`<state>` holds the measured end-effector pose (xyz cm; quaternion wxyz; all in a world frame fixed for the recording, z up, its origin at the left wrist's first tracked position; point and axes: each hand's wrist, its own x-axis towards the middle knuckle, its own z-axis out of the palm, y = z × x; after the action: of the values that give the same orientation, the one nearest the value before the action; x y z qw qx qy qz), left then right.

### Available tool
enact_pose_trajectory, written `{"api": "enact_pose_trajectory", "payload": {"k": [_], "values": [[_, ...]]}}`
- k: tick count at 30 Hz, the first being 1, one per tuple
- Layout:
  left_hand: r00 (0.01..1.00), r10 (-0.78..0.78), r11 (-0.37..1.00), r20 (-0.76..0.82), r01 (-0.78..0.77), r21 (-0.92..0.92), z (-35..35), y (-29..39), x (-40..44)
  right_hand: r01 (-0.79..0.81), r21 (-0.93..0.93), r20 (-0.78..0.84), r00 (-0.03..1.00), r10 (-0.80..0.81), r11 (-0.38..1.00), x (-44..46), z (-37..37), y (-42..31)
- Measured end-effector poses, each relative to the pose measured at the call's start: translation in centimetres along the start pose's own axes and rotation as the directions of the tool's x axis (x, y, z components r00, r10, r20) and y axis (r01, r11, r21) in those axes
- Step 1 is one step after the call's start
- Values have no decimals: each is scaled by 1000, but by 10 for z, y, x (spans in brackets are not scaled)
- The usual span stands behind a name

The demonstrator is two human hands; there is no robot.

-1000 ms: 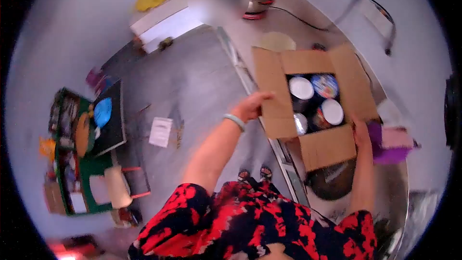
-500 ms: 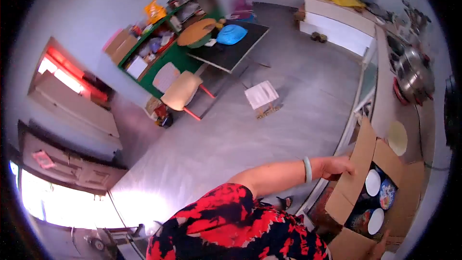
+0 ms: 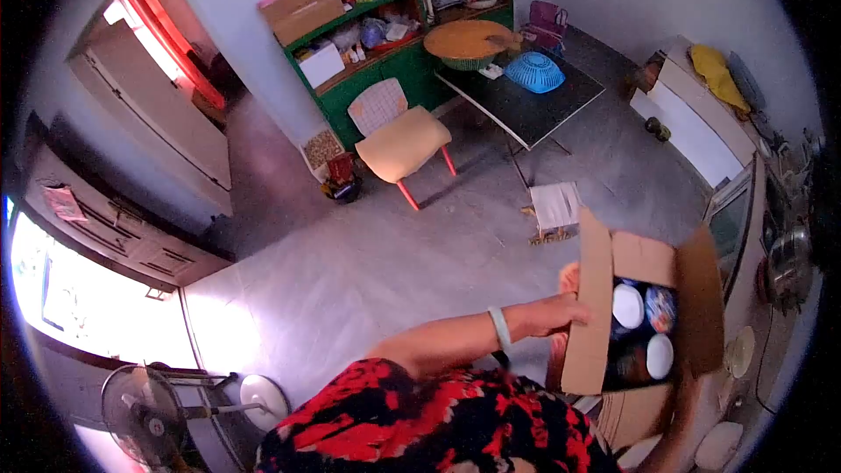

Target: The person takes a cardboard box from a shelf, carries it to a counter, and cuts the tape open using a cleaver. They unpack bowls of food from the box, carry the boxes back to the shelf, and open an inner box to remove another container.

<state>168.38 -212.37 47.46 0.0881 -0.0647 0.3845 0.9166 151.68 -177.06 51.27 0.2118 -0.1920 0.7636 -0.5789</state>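
An open cardboard box (image 3: 589,346) is held in front of my body at the lower right, its flaps spread. Inside it stand several containers, among them a white-lidded one (image 3: 627,307) and one with a blue patterned top (image 3: 660,309). My left hand (image 3: 561,314), below a pale bracelet (image 3: 499,329), is closed on the left flap. My right hand (image 3: 688,390) is at the box's right side, mostly hidden behind the flap, so its fingers do not show clearly.
A black table (image 3: 569,103) with a blue basket (image 3: 535,72), a cushioned chair (image 3: 405,145) and a green cabinet (image 3: 346,92) stand ahead. A small stool (image 3: 556,205) is beyond the box. The counter (image 3: 745,302) runs along the right; a fan (image 3: 144,416) is lower left.
My view has swung left, away from the counter. The box has moved off the counter with my hands and now hangs over the floor side.
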Motion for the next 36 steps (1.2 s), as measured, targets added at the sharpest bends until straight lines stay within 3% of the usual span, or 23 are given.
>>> {"api": "enact_pose_trajectory", "payload": {"k": [2,4,6,8,11,12,16,18,23,24,26,28,29,32,34,36], "values": [[996,46,997,-75,-41,62,-27,22,-32,-19,-269,-9,1000,17,963,46,14,32],[990,115,991,-77,-109,78,-66,32,-52,30,-366,-51,997,-53,930,113,76,43],[984,151,978,-100,-133,161,-88,61,-82,277,-549,59,954,-294,789,171,119,49],[965,212,963,-156,-179,202,-100,86,-112,194,-573,55,979,-198,796,215,174,27],[914,305,941,-268,-245,235,-138,112,-142,255,-588,198,966,-169,768,266,264,-22],[892,337,931,-301,-268,249,-140,115,-143,195,-559,104,981,-166,806,278,284,-32],[852,250,952,-460,-130,277,-172,188,-187,227,-436,151,972,-178,871,342,403,-92],[763,362,931,-536,-264,253,-198,210,-190,281,-373,192,956,-223,885,379,459,-118],[628,461,878,-627,-426,219,-269,275,-205,531,-213,247,842,-480,820,467,595,-221],[559,534,837,-635,-455,304,-278,291,-210,606,-180,245,791,-561,775,477,625,-252],[404,670,733,-623,-491,470,-293,335,-222,603,-129,346,771,-534,787,525,681,-308],[313,742,646,-593,-568,510,-285,395,-240,731,41,297,642,-707,681,538,739,-376],[263,776,597,-574,-600,532,-285,424,-249,724,-96,315,673,-669,683,552,762,-410],[147,930,368,-338,-372,852,-318,491,-271,790,103,297,555,-777,604,589,837,-492],[133,976,205,-174,-284,937,-336,538,-288,752,15,300,625,-721,659,588,879,-549],[22,988,145,-151,-455,879,-357,583,-293,806,85,238,554,-797,586,608,930,-589]]}}
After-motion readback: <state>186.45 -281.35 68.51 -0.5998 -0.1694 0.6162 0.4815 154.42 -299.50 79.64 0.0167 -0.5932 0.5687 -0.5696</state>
